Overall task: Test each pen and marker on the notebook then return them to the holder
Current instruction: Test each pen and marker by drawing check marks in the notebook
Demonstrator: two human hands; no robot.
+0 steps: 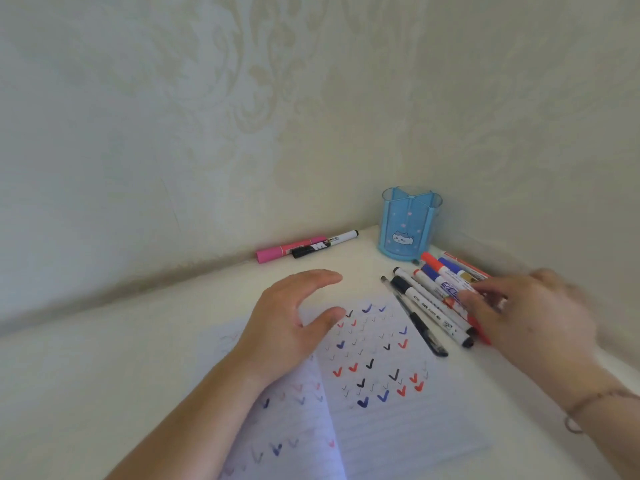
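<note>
Head camera: our right hand (519, 313), blurred so its finger state is unclear, reaches the pens (436, 299) lying beside the holder (408, 223); left hand (294, 317), fingers spread, steadies the notebook (381, 393). Best to pinch one pen cleanly.

Open table (121, 358) from 7 to 10 o'clock; holder (408, 221) and marker pile (440, 292) crowd 1–3 o'clock corner.

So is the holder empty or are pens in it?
Empty, as far as shows: nothing rises above the holder rim, and its clear walls show no pens inside.
</note>
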